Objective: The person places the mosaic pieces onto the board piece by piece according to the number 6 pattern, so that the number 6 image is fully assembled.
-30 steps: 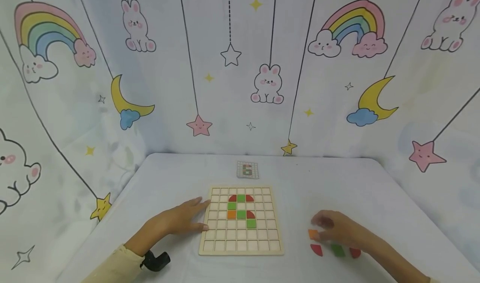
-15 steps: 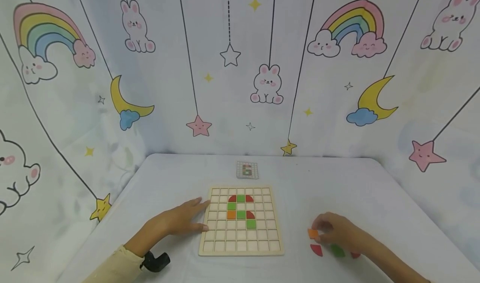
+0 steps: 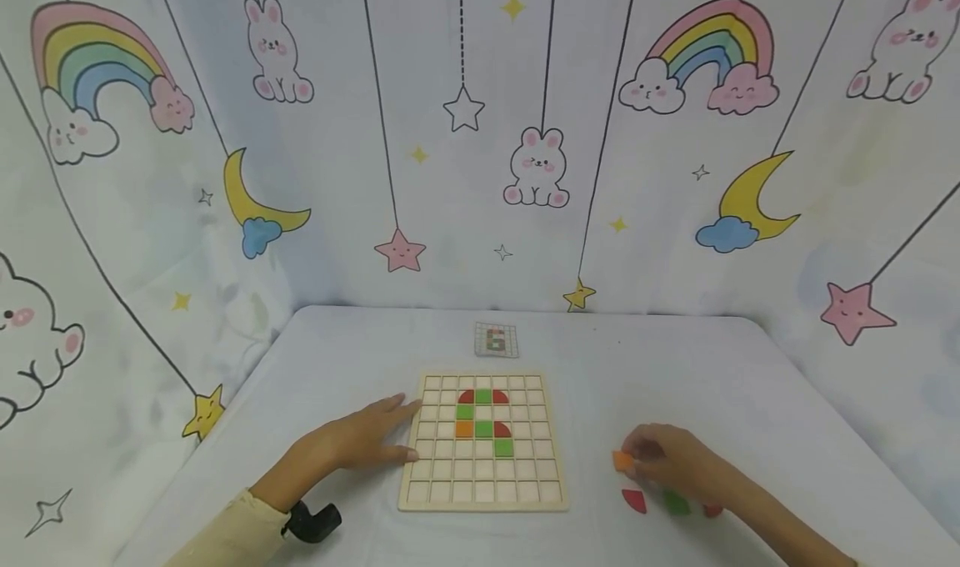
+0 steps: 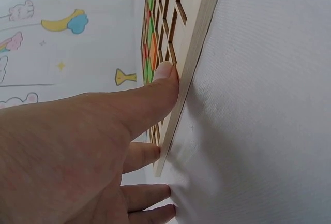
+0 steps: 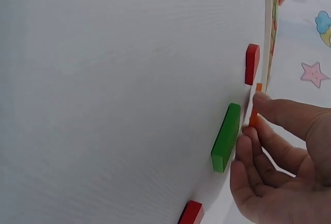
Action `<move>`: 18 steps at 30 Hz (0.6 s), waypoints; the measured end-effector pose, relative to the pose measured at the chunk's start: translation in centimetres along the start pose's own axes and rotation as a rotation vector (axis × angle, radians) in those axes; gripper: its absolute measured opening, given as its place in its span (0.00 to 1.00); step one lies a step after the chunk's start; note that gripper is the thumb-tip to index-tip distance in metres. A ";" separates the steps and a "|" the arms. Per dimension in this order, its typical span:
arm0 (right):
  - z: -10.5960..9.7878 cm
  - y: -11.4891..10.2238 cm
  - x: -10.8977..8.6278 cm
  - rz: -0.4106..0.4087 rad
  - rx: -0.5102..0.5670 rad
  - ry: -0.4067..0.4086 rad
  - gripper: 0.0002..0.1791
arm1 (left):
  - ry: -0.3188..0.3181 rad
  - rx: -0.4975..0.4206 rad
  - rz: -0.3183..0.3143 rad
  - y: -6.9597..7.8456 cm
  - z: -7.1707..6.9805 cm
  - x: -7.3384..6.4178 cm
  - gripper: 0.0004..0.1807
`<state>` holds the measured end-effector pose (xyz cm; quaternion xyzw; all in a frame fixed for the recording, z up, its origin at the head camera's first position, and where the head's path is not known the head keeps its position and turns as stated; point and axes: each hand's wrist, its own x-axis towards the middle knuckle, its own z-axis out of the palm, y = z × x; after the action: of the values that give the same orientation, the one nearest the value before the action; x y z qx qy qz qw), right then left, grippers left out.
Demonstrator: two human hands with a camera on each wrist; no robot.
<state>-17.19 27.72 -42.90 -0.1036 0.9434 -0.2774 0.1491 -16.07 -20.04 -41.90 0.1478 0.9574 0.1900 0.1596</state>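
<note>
The right hand (image 3: 675,459) pinches an orange square tile (image 3: 622,461) between thumb and fingertips, well to the right of the wooden board (image 3: 442,469). The left hand (image 3: 360,438) lies with fingers spread and extended, its thumb resting on the board's left rim. Just near of the orange tile are a red rounded tile (image 3: 633,501), a green tile (image 3: 677,503) and, partly hidden by the right arm, another red tile (image 3: 713,510). Green, red and orange tiles sit in the board's grid. At the tabletop's (image 3: 360,350) far side lies a small patterned card (image 3: 496,340).
</note>
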 end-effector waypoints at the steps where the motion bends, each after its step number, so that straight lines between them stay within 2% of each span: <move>1: 0.0 0.0 0.1 -0.016 -0.003 0.003 0.12 | -0.001 -0.001 -0.002 0.0 0.0 0.0 0.48; 7: 0.3 -0.6 1.0 -0.106 -0.015 0.041 0.09 | -0.002 0.010 -0.006 0.1 -0.1 0.0 0.48; 13: 1.1 -2.6 2.2 -0.226 0.020 0.053 0.07 | 0.002 0.015 -0.009 0.0 0.0 0.1 0.48; 15: 1.7 -3.7 2.8 -0.238 0.018 0.057 0.08 | 0.000 0.018 -0.009 -0.1 0.1 0.2 0.48; 18: 2.7 -5.8 3.6 -0.210 0.029 0.055 0.08 | -0.005 0.027 -0.012 -0.1 0.1 0.2 0.48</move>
<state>-18.96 20.62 -42.67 -0.1920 0.9271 -0.3077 0.0950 -16.25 -20.04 -42.14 0.1445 0.9603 0.1758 0.1611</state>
